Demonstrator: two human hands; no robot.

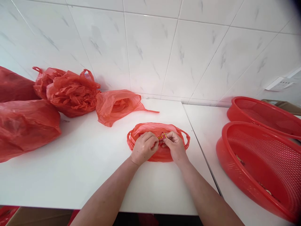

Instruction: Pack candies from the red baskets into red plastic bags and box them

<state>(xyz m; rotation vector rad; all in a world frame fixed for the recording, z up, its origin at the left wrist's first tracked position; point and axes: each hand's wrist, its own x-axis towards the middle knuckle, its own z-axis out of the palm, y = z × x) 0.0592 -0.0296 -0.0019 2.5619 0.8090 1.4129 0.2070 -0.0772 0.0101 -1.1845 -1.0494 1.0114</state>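
Observation:
Over the mouth of an opened red plastic bag [161,156], both hands meet at a small red packet [161,136] with yellow print. My right hand [176,148] pinches its right end between thumb and fingers. Closed fingers of my left hand [144,149] grip the packet's left end, which they mostly cover. The bag lies on the white table with its handles spread to either side. What is inside the bag is largely hidden by the hands.
Left along the tiled wall stand a slack red bag [117,105], a crumpled heap of red bags [72,92] and bulging red bags [25,125]. On the right are two red baskets, the near basket [244,175] holding a few small pieces. A seam divides the tabletops.

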